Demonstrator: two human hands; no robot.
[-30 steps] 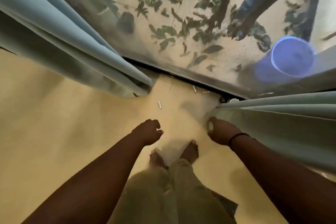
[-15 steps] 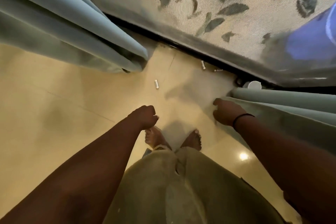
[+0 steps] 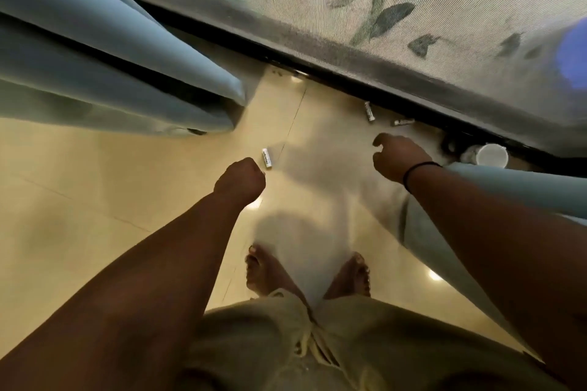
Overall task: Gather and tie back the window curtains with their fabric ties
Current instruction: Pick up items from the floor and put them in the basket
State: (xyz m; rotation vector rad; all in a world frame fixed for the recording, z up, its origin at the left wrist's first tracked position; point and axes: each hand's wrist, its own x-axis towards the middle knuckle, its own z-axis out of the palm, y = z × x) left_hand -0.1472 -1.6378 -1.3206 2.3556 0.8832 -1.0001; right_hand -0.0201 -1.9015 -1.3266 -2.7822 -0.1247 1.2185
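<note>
While both hands curl, left (image 3: 240,179) empty, right (image 3: 401,158) hides any curtain (image 3: 521,187) grip.

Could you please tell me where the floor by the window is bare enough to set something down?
The beige tiled floor is bare left of the left hand, below the hanging blue-grey left curtain. It is crowded along the dark window track: small white cylinders and a white cup lie there, and another cylinder lies near the left hand.

Three small batteries (image 3: 267,158) lie on the tiled floor (image 3: 95,187); a white cup (image 3: 491,154) stands at two o'clock by the window track (image 3: 349,73).
</note>
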